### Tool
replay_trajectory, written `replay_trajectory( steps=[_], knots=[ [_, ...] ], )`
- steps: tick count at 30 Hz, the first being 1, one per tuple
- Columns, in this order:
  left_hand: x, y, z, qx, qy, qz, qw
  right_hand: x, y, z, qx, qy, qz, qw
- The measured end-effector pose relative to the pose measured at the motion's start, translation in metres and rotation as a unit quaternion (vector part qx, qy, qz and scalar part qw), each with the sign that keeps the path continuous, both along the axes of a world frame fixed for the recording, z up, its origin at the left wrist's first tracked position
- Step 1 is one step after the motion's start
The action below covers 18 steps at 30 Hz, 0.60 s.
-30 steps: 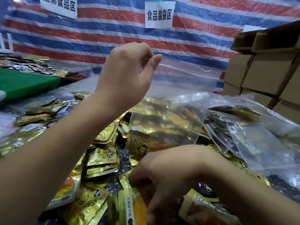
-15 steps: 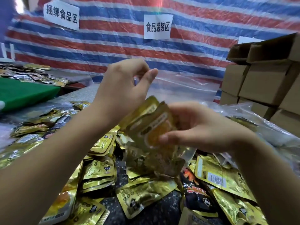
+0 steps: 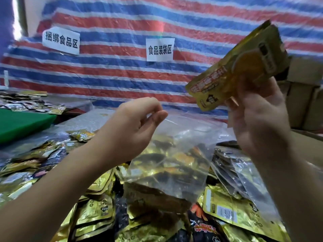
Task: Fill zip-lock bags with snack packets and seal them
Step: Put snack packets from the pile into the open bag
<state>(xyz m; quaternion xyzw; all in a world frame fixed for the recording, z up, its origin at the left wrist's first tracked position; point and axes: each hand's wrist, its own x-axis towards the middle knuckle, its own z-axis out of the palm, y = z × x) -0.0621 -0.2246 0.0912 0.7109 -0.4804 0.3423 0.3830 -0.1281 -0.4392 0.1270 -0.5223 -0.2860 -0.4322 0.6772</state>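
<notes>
My left hand (image 3: 132, 130) pinches the top edge of a clear zip-lock bag (image 3: 174, 163), holding it up over the pile. Several gold and dark snack packets sit inside the bag's lower half. My right hand (image 3: 257, 123) is raised at the upper right and grips gold snack packets (image 3: 241, 70), seemingly more than one stacked, above and to the right of the bag's mouth. Loose gold and black packets (image 3: 97, 208) cover the table under both arms.
Filled clear bags (image 3: 239, 172) lie to the right of the held bag. Stacked cardboard boxes (image 3: 304, 95) stand at the far right. A green surface (image 3: 21, 123) with more packets lies at the left. A striped tarp (image 3: 122, 75) with two paper signs hangs behind.
My right hand rose from the pile with gold packets, passed in front of the bag, and is now high at the upper right. My left hand kept its pinch on the bag.
</notes>
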Motion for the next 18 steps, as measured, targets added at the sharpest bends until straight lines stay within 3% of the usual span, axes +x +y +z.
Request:
replay_trajectory(
  steps=[2, 5, 10, 13, 15, 18],
  knots=[
    [0.000, 0.000, 0.000, 0.004, 0.002, 0.000, 1.000, 0.002, -0.002, -0.001, -0.023, 0.010, -0.012, 1.000],
    [-0.001, -0.001, 0.000, -0.002, 0.004, -0.002, 1.000, -0.001, -0.007, -0.003, -0.145, 0.086, -0.035, 0.985],
    [-0.001, 0.000, 0.001, -0.030, 0.016, -0.005, 0.999, -0.009, -0.010, -0.008, -0.322, 0.177, -0.100, 0.925],
    [0.000, 0.000, 0.001, -0.023, 0.015, -0.001, 1.000, -0.014, -0.011, -0.003, -0.444, 0.189, -0.177, 0.858],
    [0.001, 0.001, 0.000, -0.015, 0.003, 0.010, 1.000, -0.017, -0.011, -0.001, -0.488, 0.207, -0.198, 0.824],
    [0.001, 0.000, 0.000, 0.007, -0.036, 0.045, 0.998, -0.021, -0.010, 0.000, -0.511, 0.240, -0.189, 0.804]
  ],
)
